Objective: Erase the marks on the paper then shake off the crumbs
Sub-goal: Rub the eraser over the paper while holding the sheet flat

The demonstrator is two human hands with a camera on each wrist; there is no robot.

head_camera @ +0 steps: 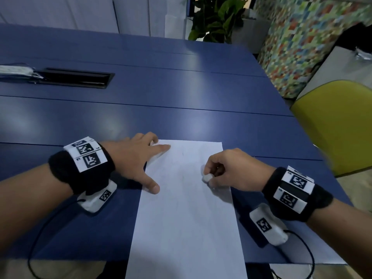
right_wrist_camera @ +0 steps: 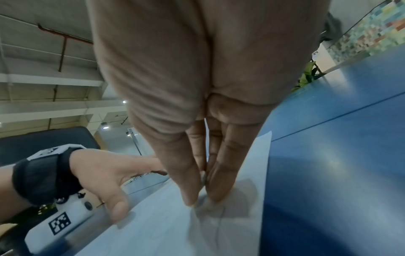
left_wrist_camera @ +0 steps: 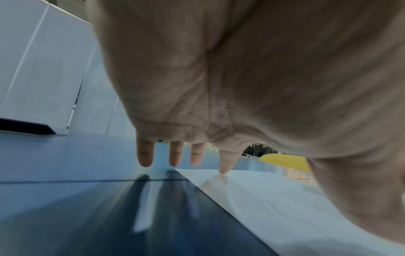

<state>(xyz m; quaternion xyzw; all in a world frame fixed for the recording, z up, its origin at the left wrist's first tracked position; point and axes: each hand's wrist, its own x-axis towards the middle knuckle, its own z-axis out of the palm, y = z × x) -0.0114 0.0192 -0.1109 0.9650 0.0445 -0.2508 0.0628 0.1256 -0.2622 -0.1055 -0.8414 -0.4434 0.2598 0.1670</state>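
A white sheet of paper (head_camera: 187,208) lies lengthwise on the blue table (head_camera: 141,109), its near end hanging over the front edge. Faint pencil marks (head_camera: 182,174) show near its upper middle. My left hand (head_camera: 138,158) lies flat with fingers spread, index fingertip and thumb pressing the paper's left edge near the far corner. My right hand (head_camera: 225,172) pinches a small white eraser (head_camera: 207,177) against the paper's right side. In the right wrist view the thumb and fingers (right_wrist_camera: 221,173) close together over the paper (right_wrist_camera: 175,225); the eraser is mostly hidden there.
A black cable slot (head_camera: 76,78) is set in the table at the far left, with a white power strip (head_camera: 16,70) beside it. A yellow chair (head_camera: 340,125) stands at the right. A potted plant (head_camera: 215,17) is behind the table.
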